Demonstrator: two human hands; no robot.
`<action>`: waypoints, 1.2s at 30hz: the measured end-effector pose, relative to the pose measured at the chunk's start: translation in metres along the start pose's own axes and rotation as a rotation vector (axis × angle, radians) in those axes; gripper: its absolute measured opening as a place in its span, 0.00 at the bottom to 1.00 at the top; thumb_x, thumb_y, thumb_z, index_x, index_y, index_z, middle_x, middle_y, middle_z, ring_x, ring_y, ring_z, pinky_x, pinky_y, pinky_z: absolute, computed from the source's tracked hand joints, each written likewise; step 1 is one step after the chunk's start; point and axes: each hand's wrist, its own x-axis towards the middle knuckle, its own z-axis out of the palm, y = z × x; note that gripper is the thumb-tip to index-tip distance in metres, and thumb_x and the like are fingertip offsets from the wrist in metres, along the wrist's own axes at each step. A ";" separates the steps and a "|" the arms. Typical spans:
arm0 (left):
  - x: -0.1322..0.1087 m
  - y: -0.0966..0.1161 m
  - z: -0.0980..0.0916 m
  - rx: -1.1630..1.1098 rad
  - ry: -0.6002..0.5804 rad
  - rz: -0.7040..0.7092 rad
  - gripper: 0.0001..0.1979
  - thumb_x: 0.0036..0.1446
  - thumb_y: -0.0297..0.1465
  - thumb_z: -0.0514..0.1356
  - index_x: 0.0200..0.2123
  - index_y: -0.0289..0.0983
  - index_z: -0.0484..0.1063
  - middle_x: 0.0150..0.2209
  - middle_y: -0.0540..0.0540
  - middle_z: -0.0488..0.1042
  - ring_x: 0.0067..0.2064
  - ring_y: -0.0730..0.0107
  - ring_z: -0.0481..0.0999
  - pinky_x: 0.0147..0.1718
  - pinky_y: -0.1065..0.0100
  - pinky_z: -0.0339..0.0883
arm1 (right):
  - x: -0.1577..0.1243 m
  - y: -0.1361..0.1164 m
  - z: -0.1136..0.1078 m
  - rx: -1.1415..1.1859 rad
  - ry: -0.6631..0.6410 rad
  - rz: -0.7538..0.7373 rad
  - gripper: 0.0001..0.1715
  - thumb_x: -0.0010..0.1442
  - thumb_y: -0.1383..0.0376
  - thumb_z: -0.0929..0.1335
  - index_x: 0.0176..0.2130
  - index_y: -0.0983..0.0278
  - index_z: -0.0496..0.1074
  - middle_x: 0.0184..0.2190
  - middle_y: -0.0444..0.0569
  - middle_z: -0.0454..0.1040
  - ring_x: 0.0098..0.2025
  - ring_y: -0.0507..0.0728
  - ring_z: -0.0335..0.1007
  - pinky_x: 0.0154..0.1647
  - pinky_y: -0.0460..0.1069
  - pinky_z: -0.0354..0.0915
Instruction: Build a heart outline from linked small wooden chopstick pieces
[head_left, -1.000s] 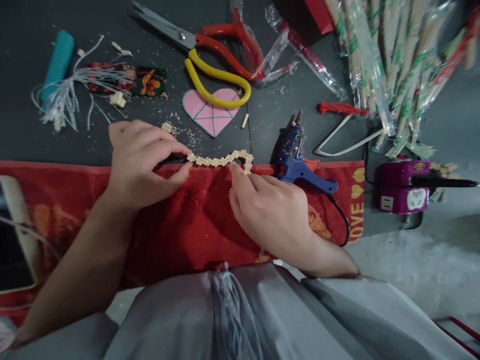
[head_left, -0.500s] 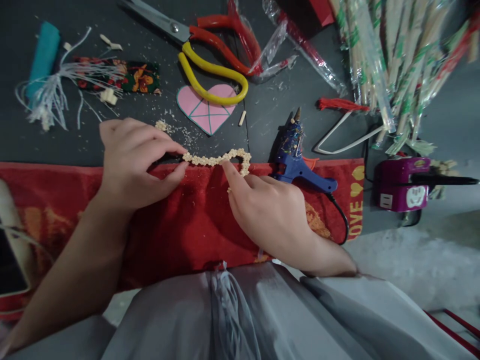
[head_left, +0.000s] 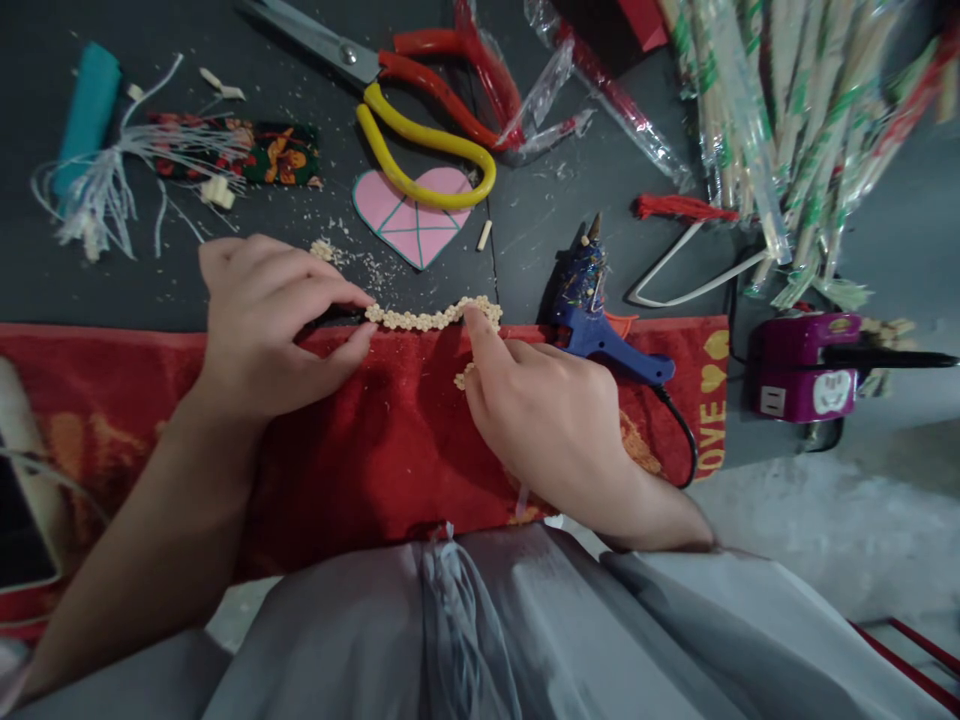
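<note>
A curved cream-coloured strip of small flower-like beads (head_left: 416, 320) lies along the far edge of a red towel (head_left: 337, 480). Its left end sits between the thumb and forefinger of my left hand (head_left: 259, 325), which are closed on it. My right hand (head_left: 544, 420) has its forefinger stretched out, the tip touching the strip near its bend on the right. The other fingers of that hand curl underneath and are partly hidden. Part of the strip's lower right end is hidden by my right hand. A blue glue gun (head_left: 600, 335) rests just beyond that hand.
Beyond the towel lie scissors (head_left: 427, 130) with red and yellow handles, a pink paper heart (head_left: 416, 225) and a bundle of white threads (head_left: 120, 180). Wrapped sticks (head_left: 810, 120) fill the far right, above a purple box (head_left: 806, 365). A phone (head_left: 22, 530) lies at the left.
My right forefinger has slid to the right along the strip, and the bend there has flattened somewhat. My left hand has stayed in place at the left end.
</note>
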 end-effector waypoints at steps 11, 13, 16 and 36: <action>0.000 -0.001 -0.002 0.005 -0.016 0.008 0.05 0.60 0.36 0.66 0.38 0.42 0.76 0.36 0.52 0.78 0.41 0.63 0.74 0.46 0.57 0.61 | 0.001 -0.002 -0.008 -0.011 -0.131 -0.026 0.29 0.67 0.68 0.65 0.65 0.64 0.71 0.28 0.48 0.82 0.29 0.54 0.78 0.22 0.49 0.42; 0.001 0.000 -0.001 0.002 -0.008 0.017 0.05 0.60 0.36 0.66 0.38 0.43 0.76 0.35 0.52 0.77 0.40 0.63 0.74 0.46 0.57 0.61 | 0.001 -0.002 -0.008 -0.014 -0.131 -0.037 0.29 0.67 0.68 0.65 0.65 0.64 0.71 0.27 0.48 0.82 0.29 0.54 0.78 0.22 0.49 0.42; 0.001 0.000 -0.001 0.004 0.009 0.028 0.05 0.59 0.36 0.66 0.38 0.43 0.76 0.35 0.53 0.77 0.39 0.65 0.74 0.45 0.58 0.61 | 0.002 -0.002 -0.007 -0.019 -0.127 -0.049 0.28 0.67 0.69 0.64 0.65 0.65 0.71 0.27 0.48 0.81 0.28 0.53 0.78 0.22 0.49 0.41; 0.000 -0.002 -0.002 0.007 -0.019 0.006 0.05 0.58 0.35 0.65 0.38 0.44 0.77 0.35 0.54 0.76 0.40 0.65 0.74 0.45 0.58 0.61 | 0.002 -0.001 -0.006 -0.046 -0.106 0.045 0.27 0.66 0.69 0.65 0.63 0.70 0.72 0.28 0.48 0.82 0.28 0.54 0.78 0.21 0.49 0.40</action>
